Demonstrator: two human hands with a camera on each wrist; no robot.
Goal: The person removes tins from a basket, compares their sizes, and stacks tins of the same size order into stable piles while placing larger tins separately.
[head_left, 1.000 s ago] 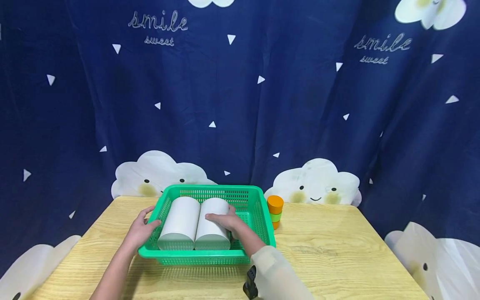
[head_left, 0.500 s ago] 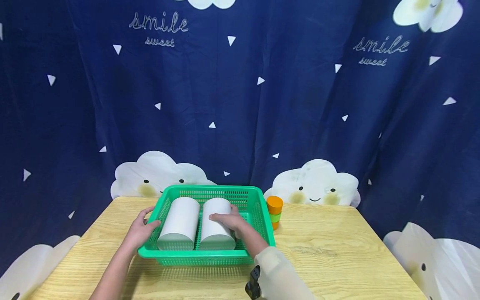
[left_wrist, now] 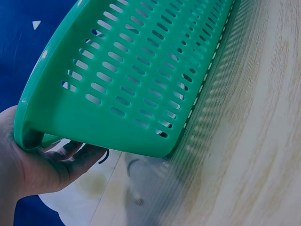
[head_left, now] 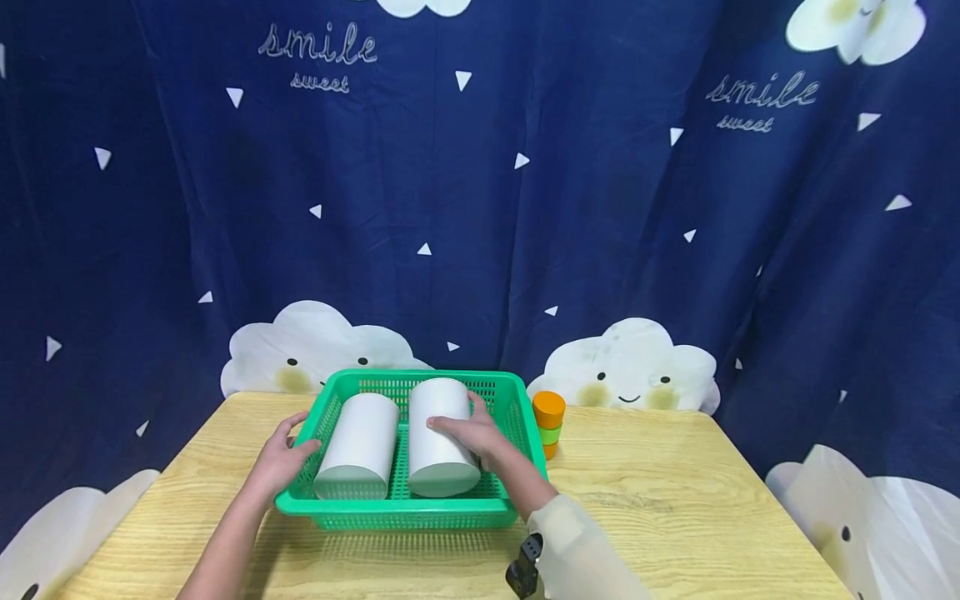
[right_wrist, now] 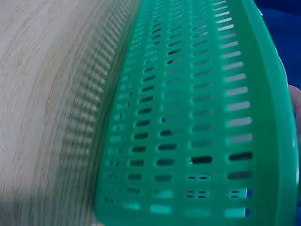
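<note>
A green plastic basket (head_left: 405, 514) with slotted walls stands on the wooden table. My left hand (head_left: 279, 460) grips its left rim; in the left wrist view the fingers curl under the basket's end at the rim. Inside, on the left, lies one plain white cylinder (head_left: 360, 442). My right hand (head_left: 480, 435) reaches into the basket and holds a second white cylinder (head_left: 437, 425), thumb over its top and fingers along its right side. That cylinder sits higher than the first, with a gap between them. The basket wall (right_wrist: 211, 127) hides most of the right hand in the right wrist view.
A small stack of orange and green round pieces (head_left: 550, 421) stands just right of the basket. Pale wooden table surface (head_left: 675, 500) extends to the right. Behind the table hangs a dark blue curtain (head_left: 480, 208) with white clouds and triangles.
My right hand has moved the second cylinder rightward, away from the first, and then raised it somewhat. My left hand has stayed on the basket's rim.
</note>
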